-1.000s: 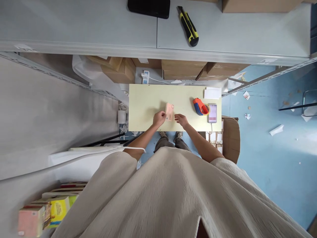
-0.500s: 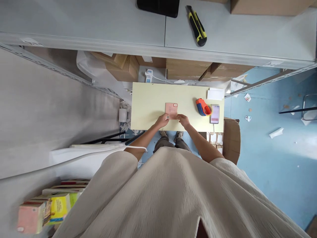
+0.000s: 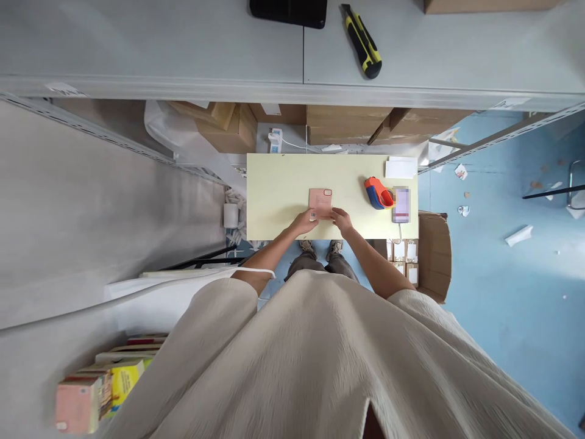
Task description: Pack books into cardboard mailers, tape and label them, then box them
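A flat pink packet with a small cut-out at its far right corner lies on the pale yellow table. My left hand grips its near left edge, fingers closed on it. At the near right edge, my right hand pinches the same packet. An orange and blue tape dispenser sits to the right, apart from my hands. Beside it lies a phone with a cable attached.
White paper lies at the table's far right corner. A yellow and black utility knife and a black device rest on the grey shelf above. Cardboard boxes stand behind the table, another open box at the right. Coloured boxes are stacked bottom left.
The pink packet was tilted up on edge a second ago; it now lies flat on the table with both hands at its near edge.
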Tool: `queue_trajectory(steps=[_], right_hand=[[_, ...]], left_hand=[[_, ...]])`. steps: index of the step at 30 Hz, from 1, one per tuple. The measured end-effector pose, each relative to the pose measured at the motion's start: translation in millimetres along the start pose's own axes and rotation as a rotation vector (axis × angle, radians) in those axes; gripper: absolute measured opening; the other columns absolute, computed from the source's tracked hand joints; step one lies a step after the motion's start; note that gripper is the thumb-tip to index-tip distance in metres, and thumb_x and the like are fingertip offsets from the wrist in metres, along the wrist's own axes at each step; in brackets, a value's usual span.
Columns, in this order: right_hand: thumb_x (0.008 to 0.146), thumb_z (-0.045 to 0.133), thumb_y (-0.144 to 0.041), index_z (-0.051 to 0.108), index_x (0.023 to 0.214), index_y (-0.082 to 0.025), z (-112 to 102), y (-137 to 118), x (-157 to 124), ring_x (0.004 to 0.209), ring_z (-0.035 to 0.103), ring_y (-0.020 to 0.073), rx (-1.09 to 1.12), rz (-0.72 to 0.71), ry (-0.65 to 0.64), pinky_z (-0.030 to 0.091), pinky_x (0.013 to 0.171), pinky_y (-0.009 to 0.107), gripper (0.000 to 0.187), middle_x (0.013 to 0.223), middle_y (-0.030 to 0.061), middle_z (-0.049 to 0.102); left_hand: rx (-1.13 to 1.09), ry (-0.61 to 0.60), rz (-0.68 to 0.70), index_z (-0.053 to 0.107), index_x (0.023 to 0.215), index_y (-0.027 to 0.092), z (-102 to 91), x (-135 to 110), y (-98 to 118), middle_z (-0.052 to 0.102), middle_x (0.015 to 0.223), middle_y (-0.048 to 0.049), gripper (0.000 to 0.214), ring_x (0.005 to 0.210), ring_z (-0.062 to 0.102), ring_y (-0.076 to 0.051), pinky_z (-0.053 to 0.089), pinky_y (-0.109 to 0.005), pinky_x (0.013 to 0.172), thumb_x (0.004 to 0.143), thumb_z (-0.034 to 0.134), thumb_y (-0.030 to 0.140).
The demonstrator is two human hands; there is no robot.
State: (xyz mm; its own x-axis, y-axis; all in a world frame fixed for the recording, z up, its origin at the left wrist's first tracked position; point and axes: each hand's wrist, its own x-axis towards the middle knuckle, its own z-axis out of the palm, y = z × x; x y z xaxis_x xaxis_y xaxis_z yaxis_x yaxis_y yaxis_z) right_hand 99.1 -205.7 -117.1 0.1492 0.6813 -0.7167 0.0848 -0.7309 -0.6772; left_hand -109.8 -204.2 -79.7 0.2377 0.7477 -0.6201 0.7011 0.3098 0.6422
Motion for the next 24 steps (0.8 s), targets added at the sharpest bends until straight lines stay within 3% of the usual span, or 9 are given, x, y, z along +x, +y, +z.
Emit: queue_trajectory(steps=[6, 12, 18, 24], right_hand=[[0.092, 0.069, -0.062, 0.076, 0.120, -0.024, 13.6, -18.4, -19.1, 0.104, 0.077, 0.0242, -0.009, -0.066, -0.001, 0.055, 0.081, 0.030, 0.048, 0.120, 0.0113, 0.083], [0.098, 0.063, -0.077, 0.077, 0.117, -0.024, 38.6, -32.9, -34.0, 0.107, 0.079, 0.0250, -0.053, -0.171, -0.219, 0.057, 0.088, 0.033, 0.058, 0.124, 0.0133, 0.083], [0.098, 0.068, -0.058, 0.080, 0.109, -0.022, 61.4, -22.4, -29.2, 0.115, 0.077, 0.0269, -0.187, -0.138, -0.223, 0.059, 0.096, 0.037, 0.039, 0.124, 0.0127, 0.084], [0.095, 0.071, -0.038, 0.083, 0.104, -0.024, 68.0, -15.3, -19.8, 0.111, 0.077, 0.0264, -0.352, -0.194, -0.193, 0.060, 0.101, 0.039, 0.021, 0.118, 0.0086, 0.086]], left_hand=[[-0.346, 0.048, 0.048, 0.073, 0.145, 0.016, 1.6, 7.9, 0.1, 0.079, 0.148, -0.0172, 0.043, 0.139, 0.076, -0.031, 0.060, -0.040, 0.117, 0.105, 0.076, 0.033], [-0.392, 0.254, -0.024, 0.070, 0.145, 0.021, -7.5, 4.7, -11.3, 0.083, 0.139, -0.0131, 0.041, 0.126, 0.080, -0.027, 0.062, -0.036, 0.107, 0.113, 0.068, 0.045], [-0.397, 0.342, -0.213, 0.053, 0.165, 0.020, -27.3, -13.5, -43.6, 0.082, 0.142, -0.0141, 0.053, 0.122, 0.081, -0.025, 0.061, -0.035, 0.103, 0.117, 0.057, 0.042], [-0.354, 0.323, -0.231, 0.064, 0.153, 0.023, -41.8, -20.2, -66.3, 0.079, 0.148, -0.0153, 0.044, 0.132, 0.077, -0.028, 0.060, -0.036, 0.107, 0.111, 0.060, 0.034]])
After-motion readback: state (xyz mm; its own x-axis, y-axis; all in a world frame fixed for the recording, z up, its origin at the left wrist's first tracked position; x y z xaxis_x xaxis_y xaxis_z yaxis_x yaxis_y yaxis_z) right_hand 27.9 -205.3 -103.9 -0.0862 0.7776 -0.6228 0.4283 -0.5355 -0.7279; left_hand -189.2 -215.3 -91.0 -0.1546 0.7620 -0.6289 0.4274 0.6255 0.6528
